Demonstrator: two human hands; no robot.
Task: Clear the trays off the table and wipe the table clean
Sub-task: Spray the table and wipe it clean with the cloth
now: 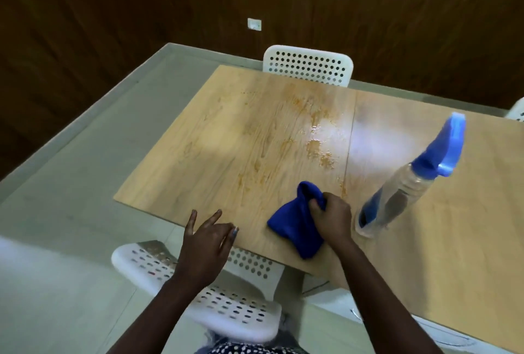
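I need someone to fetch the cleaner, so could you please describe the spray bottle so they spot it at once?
Start at the light wooden table and go to its near edge, where the right hand grips a blue cloth. Just right of that hand stands the clear plastic spray bottle. Its blue trigger head makes it the only upright, see-through thing there.

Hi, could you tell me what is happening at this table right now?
A person is cleaning a wooden table. Their right hand grips a bunched blue cloth at the near edge, while the left hand hovers open beside it. A spray bottle stands to the right. No trays are in view, but orange smears and wet patches remain on the tabletop, so wiping is unfinished.
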